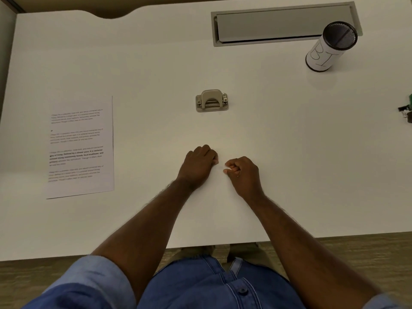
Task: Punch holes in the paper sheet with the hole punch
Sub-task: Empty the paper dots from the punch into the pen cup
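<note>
Both hands rest curled and holding nothing on the white tabletop [267, 134].
The left hand [199, 162] and right hand [243, 172] lie near each other; the hole punch [211, 101] sits beyond them, the paper sheet [81, 148] well to the left, its print unreadable. Dark items [406, 111] are cut off at the right edge.

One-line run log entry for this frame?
phase: not started | left hand: curled, empty | right hand: curled, empty | paper sheet: left, untouched | hole punch: centre, untouched
</note>
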Motion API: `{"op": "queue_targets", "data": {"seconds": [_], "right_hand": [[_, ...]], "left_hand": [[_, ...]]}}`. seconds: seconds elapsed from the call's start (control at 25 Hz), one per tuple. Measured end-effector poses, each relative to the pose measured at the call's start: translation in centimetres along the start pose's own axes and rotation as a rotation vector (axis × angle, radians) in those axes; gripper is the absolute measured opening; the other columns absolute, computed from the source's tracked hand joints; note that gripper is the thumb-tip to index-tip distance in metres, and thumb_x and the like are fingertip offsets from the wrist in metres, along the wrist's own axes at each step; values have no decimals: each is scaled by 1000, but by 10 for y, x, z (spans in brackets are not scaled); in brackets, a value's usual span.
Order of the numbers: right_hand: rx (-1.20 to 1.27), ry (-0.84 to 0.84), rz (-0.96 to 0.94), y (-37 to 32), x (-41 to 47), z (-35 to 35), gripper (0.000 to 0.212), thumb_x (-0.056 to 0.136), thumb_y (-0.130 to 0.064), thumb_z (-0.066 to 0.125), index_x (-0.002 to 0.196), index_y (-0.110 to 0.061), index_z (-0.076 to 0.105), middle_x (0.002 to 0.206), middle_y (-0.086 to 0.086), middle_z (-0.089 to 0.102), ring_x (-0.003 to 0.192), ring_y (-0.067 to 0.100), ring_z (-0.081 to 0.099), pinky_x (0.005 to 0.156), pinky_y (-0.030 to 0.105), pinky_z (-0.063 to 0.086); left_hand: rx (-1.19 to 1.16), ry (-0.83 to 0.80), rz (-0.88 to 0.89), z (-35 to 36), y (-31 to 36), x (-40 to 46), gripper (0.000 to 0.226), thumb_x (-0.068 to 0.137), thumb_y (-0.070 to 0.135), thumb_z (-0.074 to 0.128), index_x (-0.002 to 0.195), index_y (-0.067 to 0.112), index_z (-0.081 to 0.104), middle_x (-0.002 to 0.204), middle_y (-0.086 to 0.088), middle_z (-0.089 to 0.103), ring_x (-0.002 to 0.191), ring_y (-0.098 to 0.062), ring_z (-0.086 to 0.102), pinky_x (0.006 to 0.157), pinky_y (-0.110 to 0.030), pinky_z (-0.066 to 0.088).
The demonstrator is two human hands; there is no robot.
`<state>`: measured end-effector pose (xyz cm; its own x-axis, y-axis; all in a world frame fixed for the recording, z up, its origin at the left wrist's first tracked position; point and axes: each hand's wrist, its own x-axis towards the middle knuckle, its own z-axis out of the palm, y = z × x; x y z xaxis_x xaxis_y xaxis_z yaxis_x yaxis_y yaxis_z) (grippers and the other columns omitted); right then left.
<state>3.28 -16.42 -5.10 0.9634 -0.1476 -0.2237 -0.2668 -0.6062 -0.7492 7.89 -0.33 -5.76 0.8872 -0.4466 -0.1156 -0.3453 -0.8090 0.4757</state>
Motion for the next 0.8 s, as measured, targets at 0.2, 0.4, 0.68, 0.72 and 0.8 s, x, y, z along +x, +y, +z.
{"op": "queue_targets", "data": {"seconds": [0.2,0.4,0.68,0.72,0.8], "right_hand": [[-66,-24,-10,-4,2,2,10,79,-14,72,88,-10,70,87,5,64,78,12,56,71,15,43],[-232,-59,-77,-14,4,2,8,84,-8,65,82,-4,71,86,10,66,81,22,62,74,31,51],[-460,-28,-150,-21,-4,14,17,78,8,54,70,-5,60,75,9,56,74,27,54,56,28,34],[-463,-29,-146,-22,-5,16,17,78,9,52,73,-6,59,79,9,56,77,27,53,57,29,34],[-467,-46,-114,-24,-8,18,20,80,11,47,81,-6,58,88,10,55,85,25,50,60,30,36]], "left_hand": [[-422,136,-223,-5,-2,-13,11,95,9,49,93,7,59,91,2,53,81,-10,46,75,-17,36],[-666,193,-342,-16,6,-30,12,98,11,47,94,6,58,89,2,56,82,-8,50,75,-14,38],[-752,191,-441,-18,6,-47,15,99,12,45,94,5,58,88,0,57,82,-13,51,71,-10,39],[-748,191,-441,-17,5,-49,15,99,12,45,93,5,57,88,-1,57,82,-14,51,72,-13,39],[-749,188,-445,-16,3,-52,15,99,11,45,92,7,57,88,-1,57,83,-16,52,74,-18,40]]}}
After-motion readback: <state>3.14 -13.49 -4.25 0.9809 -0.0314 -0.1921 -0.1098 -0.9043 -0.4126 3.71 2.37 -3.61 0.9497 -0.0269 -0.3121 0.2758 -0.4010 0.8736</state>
